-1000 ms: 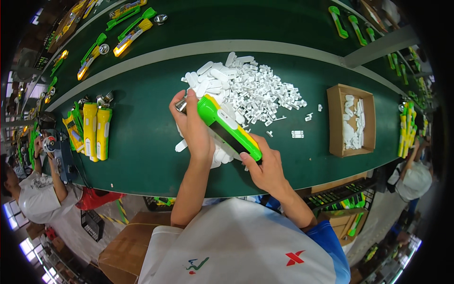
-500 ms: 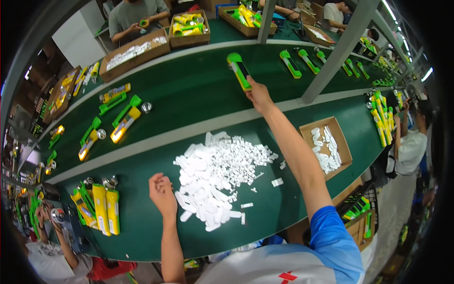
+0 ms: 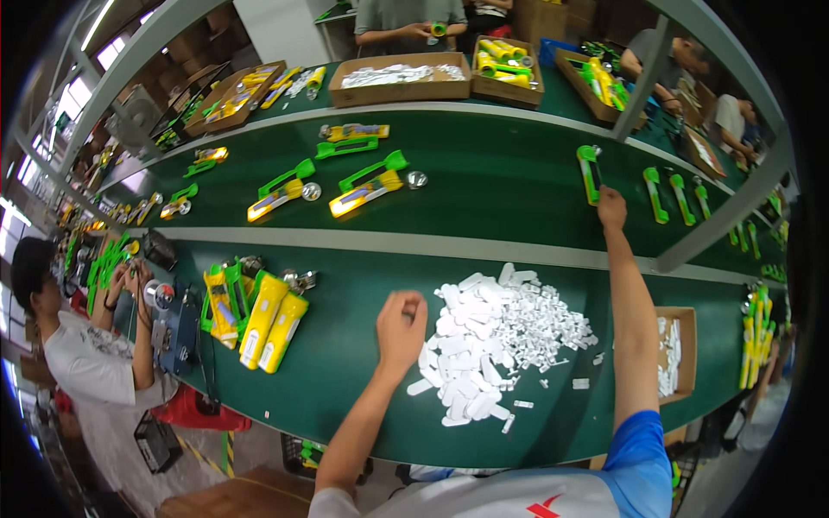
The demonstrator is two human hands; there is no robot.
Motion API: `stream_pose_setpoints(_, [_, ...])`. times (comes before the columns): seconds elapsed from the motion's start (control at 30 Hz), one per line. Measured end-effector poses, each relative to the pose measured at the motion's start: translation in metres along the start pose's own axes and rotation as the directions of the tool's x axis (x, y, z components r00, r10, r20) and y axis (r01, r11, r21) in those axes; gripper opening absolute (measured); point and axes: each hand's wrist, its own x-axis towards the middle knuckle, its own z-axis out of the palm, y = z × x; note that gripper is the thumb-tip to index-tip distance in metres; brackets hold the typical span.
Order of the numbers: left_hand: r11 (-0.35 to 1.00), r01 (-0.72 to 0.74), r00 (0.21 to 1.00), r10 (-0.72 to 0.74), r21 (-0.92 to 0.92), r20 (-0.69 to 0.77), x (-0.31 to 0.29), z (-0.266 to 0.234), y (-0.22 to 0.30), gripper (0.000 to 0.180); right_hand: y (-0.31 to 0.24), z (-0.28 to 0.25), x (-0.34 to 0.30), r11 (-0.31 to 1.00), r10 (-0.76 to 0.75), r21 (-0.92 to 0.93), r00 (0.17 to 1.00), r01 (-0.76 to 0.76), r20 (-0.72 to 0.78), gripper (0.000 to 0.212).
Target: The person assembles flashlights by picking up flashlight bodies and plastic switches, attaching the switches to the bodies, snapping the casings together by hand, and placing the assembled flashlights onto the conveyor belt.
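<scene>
My right arm [image 3: 635, 337] reaches over to the far green surface. My right hand [image 3: 613, 209] is closed on the near end of a green flashlight [image 3: 591, 177] with a dark panel along its side. Just left of a heap of small white plastic parts [image 3: 471, 345], my left hand [image 3: 402, 328] is loosely curled above the near table. Its fingers hide whatever may be inside. The heap mixes long oval pieces with many smaller ones.
Assembled green flashlights [image 3: 680, 198] stand in a row at right. Opened yellow flashlights [image 3: 367, 192] lie on the far surface, others [image 3: 275, 324] left of me. A cardboard box [image 3: 686, 354] holds white parts. A metal post [image 3: 721, 211] rises at right. A co-worker [image 3: 95, 345] sits at left.
The view has swung left, so the table and its things appear farther right. My right hand still grips the flashlight. My left hand stays curled beside the white heap.
</scene>
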Motion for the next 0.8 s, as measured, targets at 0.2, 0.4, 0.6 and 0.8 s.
stream_pose_setpoints(0.2, [0.734, -0.075, 0.966, 0.223, 0.675, -0.134, 0.192, -0.03, -0.043, 0.067, -0.048, -0.052, -0.129, 0.81, -0.233, 0.556, 0.972, 0.189, 0.009, 0.031])
stream_pose_setpoints(0.4, [0.793, -0.151, 0.987, 0.089, 0.59, 0.133, 0.245, -0.052, -0.077, 0.052, -0.026, -0.132, -0.282, 0.638, -0.305, 0.769, 0.906, -0.034, 0.292, 0.021])
stream_pose_setpoints(0.6, [0.918, -0.142, 0.99, 0.13, 0.37, 0.058, 0.161, -0.02, -0.011, 0.045, 0.002, -0.168, -0.365, 0.623, -0.22, 0.754, 0.879, -0.207, 0.423, 0.016])
stream_pose_setpoints(0.8, [0.974, -0.188, 0.96, 0.156, 0.123, 0.233, -0.017, 0.003, 0.11, 0.039, -0.035, -0.166, -0.397, 0.306, -0.39, 0.725, 0.613, -0.618, 0.687, 0.043])
